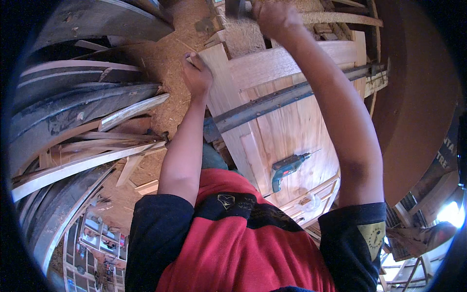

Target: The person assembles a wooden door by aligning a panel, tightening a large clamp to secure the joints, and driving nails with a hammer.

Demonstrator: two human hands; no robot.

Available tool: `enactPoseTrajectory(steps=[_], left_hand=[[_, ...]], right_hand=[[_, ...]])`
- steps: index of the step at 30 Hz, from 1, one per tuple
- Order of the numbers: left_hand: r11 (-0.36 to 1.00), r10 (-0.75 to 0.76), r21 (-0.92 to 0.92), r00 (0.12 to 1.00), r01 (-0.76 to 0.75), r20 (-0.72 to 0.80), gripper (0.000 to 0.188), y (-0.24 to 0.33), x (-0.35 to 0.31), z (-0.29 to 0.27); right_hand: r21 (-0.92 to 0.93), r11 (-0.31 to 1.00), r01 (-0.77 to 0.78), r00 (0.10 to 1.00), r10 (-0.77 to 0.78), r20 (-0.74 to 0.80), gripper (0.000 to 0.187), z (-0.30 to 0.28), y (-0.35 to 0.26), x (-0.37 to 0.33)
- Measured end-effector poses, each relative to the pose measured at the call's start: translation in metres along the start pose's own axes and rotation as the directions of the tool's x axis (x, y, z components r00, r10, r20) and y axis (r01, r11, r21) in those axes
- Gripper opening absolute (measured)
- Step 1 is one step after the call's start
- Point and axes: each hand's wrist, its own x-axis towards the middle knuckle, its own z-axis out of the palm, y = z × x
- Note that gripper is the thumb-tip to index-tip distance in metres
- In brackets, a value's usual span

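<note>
My right hand [278,20] is raised at the top of the view, wrapped round the handle of a hammer [235,9]. The hammer's dark head points left and is partly cut off by the picture's edge. My left hand [198,75] is closed at the outer edge of a wooden door [218,73], by its far left corner. Something small and pale shows at its fingertips, too small to name. Across the door runs a long metal bar clamp [272,106]. Nearer to me, a green power drill [288,170] lies on the door's panel, its bit pointing right.
Curved dark boards [92,104] and wood strips are stacked on the left. Sawdust [170,29] covers the floor beyond my left hand. A clear plastic bag [309,201] lies at the door's near end. A large brown panel [413,97] stands on the right.
</note>
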Motion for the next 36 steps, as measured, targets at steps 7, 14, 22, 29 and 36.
enactPoseTrajectory(steps=[7, 14, 22, 29, 36], left_hand=[[0.998, -0.043, -0.053, 0.999, 0.043, -0.001, 0.041, 0.002, -0.001, 0.002], [0.999, -0.015, 0.048, 1.000, 0.017, -0.025, 0.040, 0.000, 0.000, 0.003], [0.989, 0.150, 0.016, 0.988, -0.149, -0.046, 0.040, -0.016, 0.000, 0.014], [0.999, 0.034, 0.035, 0.999, -0.034, 0.000, 0.042, 0.004, -0.003, 0.012], [1.000, 0.022, 0.019, 1.000, -0.023, 0.022, 0.044, -0.003, -0.004, 0.012]], right_hand=[[0.033, 0.984, 0.176, 0.910, -0.175, 0.377, 0.023, -0.067, -0.004, -0.006], [0.035, 0.999, 0.034, 0.979, -0.040, 0.200, 0.020, -0.054, 0.003, 0.014], [0.185, 0.969, 0.166, 0.906, -0.224, 0.358, 0.021, -0.024, 0.025, -0.031], [-0.099, 0.994, 0.050, 0.999, -0.051, -0.014, 0.022, 0.016, 0.179, -0.038], [-0.021, 0.927, -0.373, 0.924, 0.370, -0.100, 0.020, 0.013, 0.312, -0.062]])
